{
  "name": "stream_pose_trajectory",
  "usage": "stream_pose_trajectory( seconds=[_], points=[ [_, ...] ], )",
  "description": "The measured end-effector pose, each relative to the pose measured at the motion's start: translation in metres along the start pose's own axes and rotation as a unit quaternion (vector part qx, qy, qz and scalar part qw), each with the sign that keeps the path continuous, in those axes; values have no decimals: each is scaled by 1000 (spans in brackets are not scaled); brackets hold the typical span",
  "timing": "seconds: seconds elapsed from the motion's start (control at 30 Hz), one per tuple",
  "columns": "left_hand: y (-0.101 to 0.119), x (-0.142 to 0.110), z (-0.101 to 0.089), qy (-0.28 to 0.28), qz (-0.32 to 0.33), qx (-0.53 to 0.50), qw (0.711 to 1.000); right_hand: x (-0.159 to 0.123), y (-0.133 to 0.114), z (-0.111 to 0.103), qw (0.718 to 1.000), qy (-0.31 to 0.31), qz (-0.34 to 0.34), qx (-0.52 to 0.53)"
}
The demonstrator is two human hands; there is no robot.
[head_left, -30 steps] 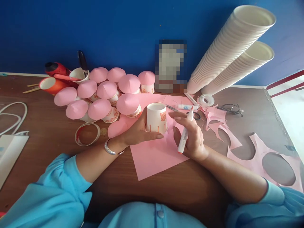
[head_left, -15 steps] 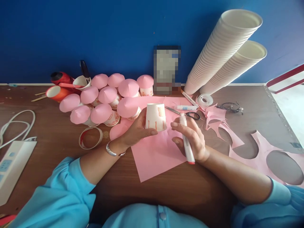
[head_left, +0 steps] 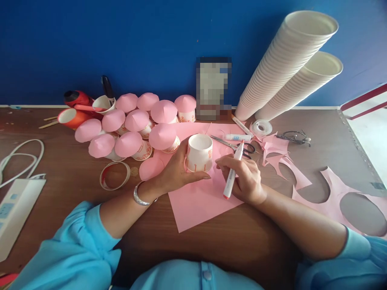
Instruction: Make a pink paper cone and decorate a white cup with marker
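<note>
My left hand (head_left: 175,171) is wrapped round a small white paper cup (head_left: 198,152) with red marks near its lower edge, held just above a pink paper sheet (head_left: 202,197). The cup's open mouth faces up toward me. My right hand (head_left: 243,177) grips a white marker with red ends (head_left: 232,172), slanted with one tip up near the cup's right side. Both hands rest over the pink sheet on the brown table (head_left: 75,189).
Several cups with pink paper cone tops (head_left: 136,123) cluster at the back left. Two long stacks of white cups (head_left: 287,64) lean against the blue wall. Scissors (head_left: 242,146), a glue tube (head_left: 237,137), tape rolls (head_left: 262,127), pink cut-out scraps (head_left: 329,193) and a power strip (head_left: 15,209) lie around.
The cup has tipped back so its open mouth shows. The marker has swung round in my right hand, its upper tip now pointing toward the cup.
</note>
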State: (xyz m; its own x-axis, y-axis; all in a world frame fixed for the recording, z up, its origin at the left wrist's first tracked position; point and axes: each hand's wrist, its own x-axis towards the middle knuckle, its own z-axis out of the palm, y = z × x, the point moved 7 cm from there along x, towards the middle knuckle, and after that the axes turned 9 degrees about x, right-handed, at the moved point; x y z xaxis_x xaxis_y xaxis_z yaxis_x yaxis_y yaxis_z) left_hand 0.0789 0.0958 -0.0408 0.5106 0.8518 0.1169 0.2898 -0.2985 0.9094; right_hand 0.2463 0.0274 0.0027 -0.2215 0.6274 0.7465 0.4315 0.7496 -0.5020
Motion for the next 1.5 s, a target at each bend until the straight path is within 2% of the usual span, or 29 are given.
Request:
stream_pose_trajectory(
  seconds=[0.13,0.23,0.33,0.43,0.53,0.6,0.83,1.0,1.2,1.5],
  points=[
    [2,0,0,5,14,75,997,0,11,0,999,3,54,0],
    [-3,1,1,-5,-4,77,997,-3,19,2,995,0,99,-20],
    [-9,0,1,-11,-27,48,998,-6,24,3,994,-3,112,-18],
    [-10,0,1,-24,-27,-24,999,-3,21,-2,996,20,89,15],
    [-8,1,0,-30,-32,-36,998,2,11,-12,996,51,58,49],
    [-8,3,0,-41,-50,-46,997,6,3,-17,995,50,55,65],
    [-16,3,2,-76,-98,-111,986,16,-20,-11,983,-48,30,173],
    [-16,3,4,-78,-110,-103,985,11,-16,-6,991,-58,59,104],
    [-12,5,5,-74,-80,-96,989,7,-19,-4,997,-43,8,56],
    [-12,5,8,-87,-83,-103,987,9,-21,1,997,-48,-29,48]
  ],
)
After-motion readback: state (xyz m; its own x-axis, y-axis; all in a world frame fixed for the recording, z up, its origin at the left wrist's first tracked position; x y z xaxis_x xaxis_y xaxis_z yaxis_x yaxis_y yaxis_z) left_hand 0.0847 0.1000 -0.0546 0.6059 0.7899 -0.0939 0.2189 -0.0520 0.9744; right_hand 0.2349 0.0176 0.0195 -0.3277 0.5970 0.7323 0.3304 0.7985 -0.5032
